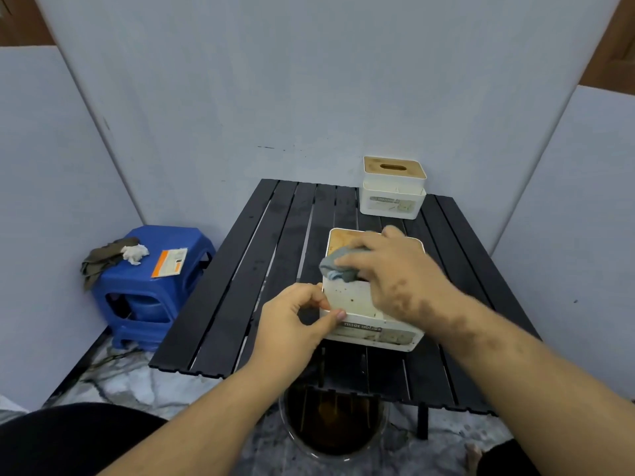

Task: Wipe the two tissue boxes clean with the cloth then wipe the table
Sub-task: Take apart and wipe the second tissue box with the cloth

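Left hand pinches the near corner of the speckled white plastic tissue box on the black slatted table. Right hand presses a bunched grey cloth onto its top, fingers curled over it.

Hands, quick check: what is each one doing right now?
Left hand: pinches the near tissue box at its left edge.
Right hand: presses the grey cloth onto that box, fingers curled over it.
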`<state>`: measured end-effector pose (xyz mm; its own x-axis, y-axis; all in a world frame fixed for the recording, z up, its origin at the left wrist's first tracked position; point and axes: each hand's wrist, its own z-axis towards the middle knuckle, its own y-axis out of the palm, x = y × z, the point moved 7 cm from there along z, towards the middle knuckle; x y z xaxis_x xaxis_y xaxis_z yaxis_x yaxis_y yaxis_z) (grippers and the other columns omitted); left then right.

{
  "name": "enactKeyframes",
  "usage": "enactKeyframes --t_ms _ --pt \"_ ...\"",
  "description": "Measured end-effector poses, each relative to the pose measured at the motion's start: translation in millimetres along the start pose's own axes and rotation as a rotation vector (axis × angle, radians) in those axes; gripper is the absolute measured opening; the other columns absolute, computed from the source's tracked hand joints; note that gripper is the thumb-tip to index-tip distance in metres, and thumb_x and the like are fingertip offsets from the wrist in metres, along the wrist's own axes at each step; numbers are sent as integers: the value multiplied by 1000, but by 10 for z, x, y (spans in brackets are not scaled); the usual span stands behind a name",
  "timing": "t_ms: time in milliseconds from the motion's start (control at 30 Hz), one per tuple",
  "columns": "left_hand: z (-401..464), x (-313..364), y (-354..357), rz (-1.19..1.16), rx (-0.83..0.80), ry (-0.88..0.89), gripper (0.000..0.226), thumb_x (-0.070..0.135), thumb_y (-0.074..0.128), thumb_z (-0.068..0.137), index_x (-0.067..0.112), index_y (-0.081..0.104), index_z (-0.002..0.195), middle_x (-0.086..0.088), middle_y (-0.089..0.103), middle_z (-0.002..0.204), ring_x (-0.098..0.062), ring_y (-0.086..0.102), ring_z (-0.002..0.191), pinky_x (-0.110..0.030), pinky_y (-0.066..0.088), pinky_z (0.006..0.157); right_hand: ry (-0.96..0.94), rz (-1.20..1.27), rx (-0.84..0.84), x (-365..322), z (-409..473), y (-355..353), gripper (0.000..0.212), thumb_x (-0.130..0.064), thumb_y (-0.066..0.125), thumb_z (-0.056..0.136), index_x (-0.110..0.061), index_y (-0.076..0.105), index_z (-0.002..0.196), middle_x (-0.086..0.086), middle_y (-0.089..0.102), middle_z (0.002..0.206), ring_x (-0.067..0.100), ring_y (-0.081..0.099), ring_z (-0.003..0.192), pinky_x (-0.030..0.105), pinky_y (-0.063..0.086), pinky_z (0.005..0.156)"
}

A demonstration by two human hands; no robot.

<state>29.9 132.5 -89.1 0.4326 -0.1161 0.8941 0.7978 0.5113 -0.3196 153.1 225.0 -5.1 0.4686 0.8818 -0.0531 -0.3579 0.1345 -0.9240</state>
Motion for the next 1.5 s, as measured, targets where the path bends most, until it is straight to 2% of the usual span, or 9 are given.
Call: enactKeyframes --t_ms 167,267,533,667,800,933,1100,1267,1500 --pt "23 -34 20 38 -31 -13 22 24 86 78 27 65 74 11 70 95 -3 67 104 -37 59 88 291 3 -104 438 210 4 47 -12 54 98 -47 61 129 -12 54 128 20 40 113 37 40 100" --pt "35 -1 -4 69 -12 16 22 25 87 77 27 66 73 10 67 90 -5 66 95 -35 58 83 74 36 -146 156 211 134 40 -13 55 98 -39 65 127 -12 53 133 20 41 110 38 41 96" --pt "54 26 -2 89 -5 30 23 28 87 75 27 65 71 11 64 86 -9 64 88 -36 56 78 78 83 -161 144 420 200 40 -11 53 98 -38 66 124 -11 59 126 20 43 105 42 41 96" --pt "54 37 0 108 -19 37 24 28 87 76 28 64 71 11 64 87 -8 64 88 -33 55 77 378 47 -110 574 512 83 39 -15 61 95 -35 63 129 -6 61 130 21 47 114 37 42 102" --pt "59 49 -4 97 -3 50 25 29 89 74 27 64 71 9 63 84 -10 63 85 -35 55 76 107 123 -202 115 592 197 41 -11 56 97 -43 66 122 -12 62 122 19 47 106 41 44 96" --pt "55 33 29 75 -17 34 30 30 92 69 25 63 70 9 64 84 -11 66 90 -33 56 78 383 64 -120 486 618 118 35 -16 58 96 -41 66 119 -7 64 118 20 49 108 42 47 95" --pt "74 73 28 93 27 17 34 28 95 65 21 62 63 6 59 78 -7 56 71 -14 44 62 118 140 -166 78 564 152 41 -12 56 96 -44 66 119 -16 63 123 19 48 105 43 45 94" --pt "67 84 39 126 1 2 34 32 92 68 24 59 65 7 59 83 -9 57 77 -18 48 63 433 70 -153 787 265 -73 39 -17 56 99 -46 65 123 -7 55 118 20 48 109 41 46 102" --pt "72 90 46 187 -11 -2 34 37 90 71 25 59 68 10 59 88 -11 62 86 -21 53 65 401 10 -117 777 -365 -191 42 -11 54 98 -42 64 124 -17 59 131 13 38 94 40 43 91"
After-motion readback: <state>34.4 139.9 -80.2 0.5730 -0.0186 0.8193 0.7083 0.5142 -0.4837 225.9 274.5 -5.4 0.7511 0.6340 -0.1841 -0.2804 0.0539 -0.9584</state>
